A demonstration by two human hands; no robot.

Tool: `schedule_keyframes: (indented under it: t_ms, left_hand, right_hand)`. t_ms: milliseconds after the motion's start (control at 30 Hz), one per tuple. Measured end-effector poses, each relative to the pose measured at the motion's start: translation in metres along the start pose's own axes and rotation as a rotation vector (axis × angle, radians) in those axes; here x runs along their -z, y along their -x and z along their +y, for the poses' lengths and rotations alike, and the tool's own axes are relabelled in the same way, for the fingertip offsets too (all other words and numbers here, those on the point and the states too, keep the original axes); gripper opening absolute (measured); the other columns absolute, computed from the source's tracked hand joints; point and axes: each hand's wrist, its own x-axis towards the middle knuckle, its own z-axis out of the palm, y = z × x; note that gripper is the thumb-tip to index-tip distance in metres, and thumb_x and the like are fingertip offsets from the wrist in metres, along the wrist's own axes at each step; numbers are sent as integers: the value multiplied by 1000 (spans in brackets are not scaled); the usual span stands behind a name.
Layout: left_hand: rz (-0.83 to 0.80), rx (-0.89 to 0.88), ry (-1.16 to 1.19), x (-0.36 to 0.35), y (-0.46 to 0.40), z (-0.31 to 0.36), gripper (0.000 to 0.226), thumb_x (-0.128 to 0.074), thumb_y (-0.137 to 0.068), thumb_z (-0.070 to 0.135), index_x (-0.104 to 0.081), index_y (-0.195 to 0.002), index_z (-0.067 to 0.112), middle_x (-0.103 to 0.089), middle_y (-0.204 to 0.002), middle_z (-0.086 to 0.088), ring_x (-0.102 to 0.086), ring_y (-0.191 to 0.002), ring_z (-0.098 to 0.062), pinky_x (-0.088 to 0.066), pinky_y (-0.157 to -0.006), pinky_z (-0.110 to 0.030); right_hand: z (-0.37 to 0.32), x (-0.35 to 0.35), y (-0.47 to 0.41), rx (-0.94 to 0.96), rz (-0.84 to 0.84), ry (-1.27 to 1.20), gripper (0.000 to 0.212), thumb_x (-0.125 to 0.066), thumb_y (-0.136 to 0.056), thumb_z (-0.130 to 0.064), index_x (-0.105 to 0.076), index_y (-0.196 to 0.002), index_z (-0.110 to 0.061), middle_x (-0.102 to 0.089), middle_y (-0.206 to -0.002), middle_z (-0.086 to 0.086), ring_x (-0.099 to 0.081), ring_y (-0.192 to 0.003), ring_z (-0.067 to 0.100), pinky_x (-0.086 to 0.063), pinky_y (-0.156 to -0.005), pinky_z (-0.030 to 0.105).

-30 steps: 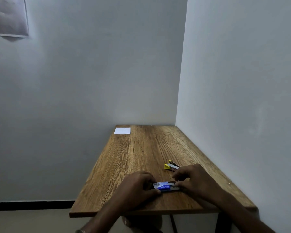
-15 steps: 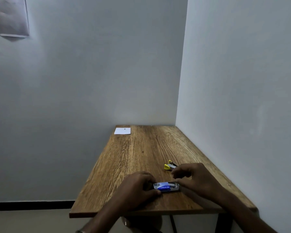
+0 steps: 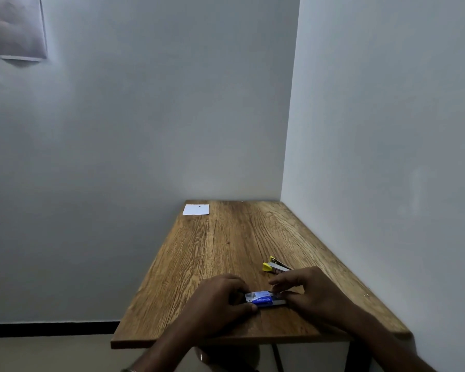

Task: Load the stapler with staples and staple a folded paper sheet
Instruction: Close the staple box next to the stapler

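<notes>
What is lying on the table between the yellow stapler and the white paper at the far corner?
Nothing: in the head view, only bare wooden table separates the yellow stapler from the white paper.

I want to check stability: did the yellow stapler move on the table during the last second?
No. The yellow stapler lies at the same place on the wooden table.

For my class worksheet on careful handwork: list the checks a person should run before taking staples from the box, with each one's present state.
1. Staple box steadied by left hand: ok.
2. Right hand fingers at the box's right end: ok.
3. Box open: cannot tell.
4. Yellow stapler nearby on the table, just beyond the right hand: ok.
5. Stapler opened for loading: cannot tell.
6. Paper sheet at hand: not ok, it lies at the far left corner.
</notes>
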Motion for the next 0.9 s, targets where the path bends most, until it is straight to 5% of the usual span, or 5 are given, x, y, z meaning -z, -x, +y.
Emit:
schedule_keyframes:
  t_ms: [167,367,500,733,900]
  left_hand:
    - [2,-3,-2,0,0,1,41,-64,-87,53,-64,-121,31,-63,-120,16,-59,-99,1,-54,-86,-25]
    - [6,-5,0,0,0,1,41,-63,-87,52,-64,-121,30,-63,-121,17,-58,-101,2,-54,-86,-23]
    - [12,-8,-5,-1,0,0,42,-63,-86,54,-65,-121,31,-63,-121,17,-58,-100,2,-54,-86,-23]
    - [2,-10,-8,-2,-1,0,43,-62,-87,54,-63,-123,31,-62,-124,16,-58,-103,2,-54,-88,-23]
    - [12,-4,-19,0,-1,-1,43,-62,-87,54,-63,-123,31,-63,-124,15,-58,-103,1,-54,-89,-25]
  right_hand:
    - [-1,0,3,-38,20,-35,35,-73,-83,-9,-73,-112,-28,-77,-92,-18,-67,-93,-11,-48,-91,14]
    - [-2,0,2,-20,21,-52,44,-73,-82,-6,-68,-119,-29,-76,-96,-15,-68,-93,-7,-50,-81,8]
    - [0,3,1,3,22,-52,57,-73,-79,-1,-62,-130,-25,-74,-100,-9,-71,-90,-1,-57,-83,19]
    - [0,4,-2,30,8,28,53,-74,-81,-7,-62,-129,-26,-76,-91,-12,-67,-88,-9,-42,-79,0]
    - [-2,2,-4,21,6,35,40,-76,-83,-18,-68,-121,-25,-74,-91,-15,-67,-88,-9,-42,-77,0]
